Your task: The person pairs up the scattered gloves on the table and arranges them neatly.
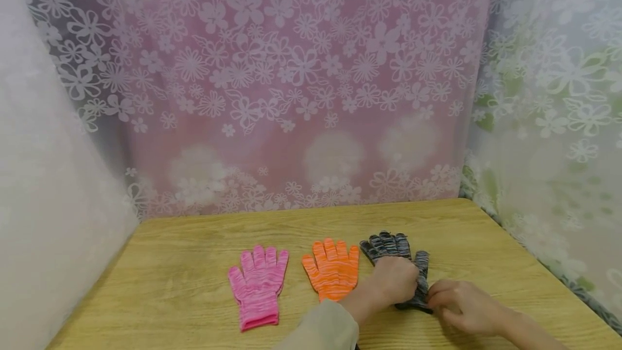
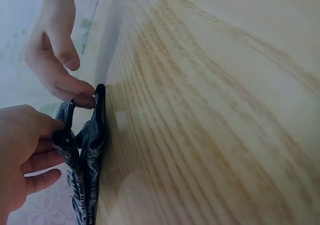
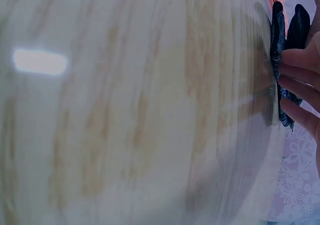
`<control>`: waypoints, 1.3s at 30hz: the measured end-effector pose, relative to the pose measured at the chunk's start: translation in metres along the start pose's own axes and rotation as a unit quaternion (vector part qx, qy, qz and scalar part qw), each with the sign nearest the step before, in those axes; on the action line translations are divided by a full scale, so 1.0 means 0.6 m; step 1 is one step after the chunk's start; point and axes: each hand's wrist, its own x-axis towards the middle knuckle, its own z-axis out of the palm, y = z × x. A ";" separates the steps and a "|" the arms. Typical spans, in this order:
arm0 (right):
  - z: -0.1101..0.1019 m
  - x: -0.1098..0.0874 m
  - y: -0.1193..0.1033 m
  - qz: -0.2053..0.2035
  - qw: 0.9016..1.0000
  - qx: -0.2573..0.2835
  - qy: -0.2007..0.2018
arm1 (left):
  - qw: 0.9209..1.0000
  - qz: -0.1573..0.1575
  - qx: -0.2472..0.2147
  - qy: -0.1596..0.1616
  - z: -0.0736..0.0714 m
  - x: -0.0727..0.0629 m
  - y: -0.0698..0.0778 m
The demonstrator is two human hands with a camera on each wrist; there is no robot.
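Note:
A dark grey-and-black knitted glove (image 1: 389, 244) lies on the table at the right, its fingers toward the back. My left hand (image 1: 396, 280) covers the middle of it. In the left wrist view, my left thumb and a finger pinch the upper layer of the glove (image 2: 75, 160), lifting it away from the lower one at the cuff. My right hand (image 1: 466, 307) is at the cuff's right corner. Its fingertips touch the glove's edge, with the thumb held apart, and in the right wrist view its fingers (image 3: 300, 87) lie nearly straight against the dark knit.
To the left of the dark glove lies an orange glove (image 1: 335, 269), its cuff hidden behind my left forearm. Further left is a pink glove (image 1: 259, 285). Flower-patterned curtains (image 1: 301, 96) enclose the wooden table (image 1: 170, 263) at the back and both sides.

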 end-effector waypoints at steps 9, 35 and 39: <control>-0.002 -0.002 0.002 0.000 1.000 -0.002 0.009 | 1.000 0.013 0.007 -0.001 0.002 0.001 0.007; 0.002 0.033 -0.005 -0.013 0.993 -0.105 0.046 | 0.979 0.166 0.040 -0.113 0.009 -0.031 -0.030; 0.006 0.032 0.001 -0.025 0.993 -0.117 0.013 | 0.970 0.193 0.082 -0.124 0.012 -0.031 -0.032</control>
